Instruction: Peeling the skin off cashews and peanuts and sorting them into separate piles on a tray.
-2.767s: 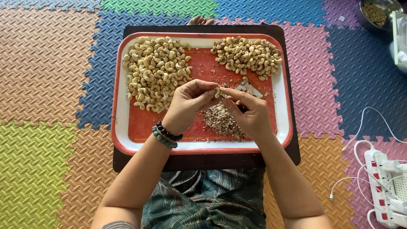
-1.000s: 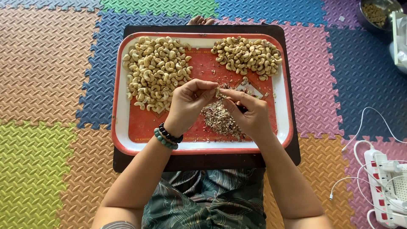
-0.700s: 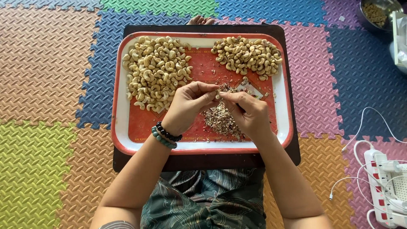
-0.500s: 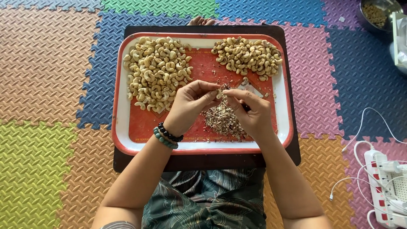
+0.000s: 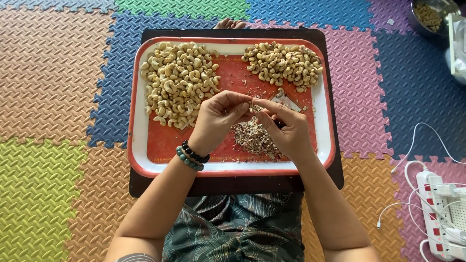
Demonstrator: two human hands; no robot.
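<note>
My left hand (image 5: 216,119) pinches a single cashew nut (image 5: 251,106) at its fingertips above the middle of a red and white tray (image 5: 138,121). My right hand (image 5: 286,128) meets it from the right, fingers closed around a small dark tool that is mostly hidden, its tip against the nut. Below the hands lies a heap of brownish skin scraps (image 5: 250,138). A large pile of pale peeled cashews (image 5: 177,82) fills the tray's upper left. A smaller pile of browner cashews (image 5: 284,63) sits at the upper right.
The tray rests on a dark board (image 5: 233,187) over my lap, on coloured foam floor mats (image 5: 53,97). A white power strip with cables (image 5: 439,208) lies at the lower right. A metal bowl (image 5: 429,14) stands at the top right corner.
The hands stay over the scrap heap and shift only slightly; the fingers work on the nut between them. The piles have not moved.
</note>
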